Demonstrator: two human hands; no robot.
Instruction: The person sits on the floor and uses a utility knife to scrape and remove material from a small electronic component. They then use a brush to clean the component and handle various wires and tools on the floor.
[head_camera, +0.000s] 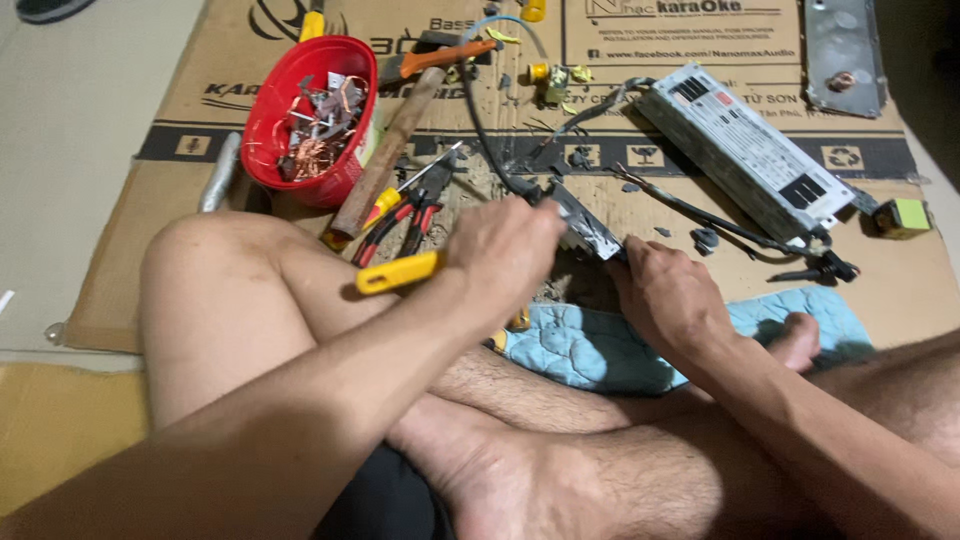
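Left hand (505, 250): forearm reaching in from the lower left across a raised knee, fist closed around a yellow-handled tool (398, 272) — handle jutting out to the left, working end hidden behind the knuckles and pressed toward a small grey metal part (585, 228).

Right hand (668, 295): wrist bent downward, palm down, fingers curled over the right end of the grey metal part; grip itself largely hidden under the hand, so closed on the part as far as can be made out.

Grey metal part: between the two hands, just above a blue quilted cloth (600, 345), over the flattened cardboard sheet (110, 270). Shape blurred; far end covered by the right fingers.

Nearby, on the cardboard:
- red plastic bowl (312, 118) holding copper wire and metal scraps
- wooden-handled hammer (385, 150), leaning beside the bowl
- red-handled pliers (405, 220), partly behind the left hand
- long grey metal power unit (745, 150) with black cables trailing toward the hands
- small yellow-green block (900, 217) at the right edge

Crossed bare legs filling the lower frame — feet partly cut off.
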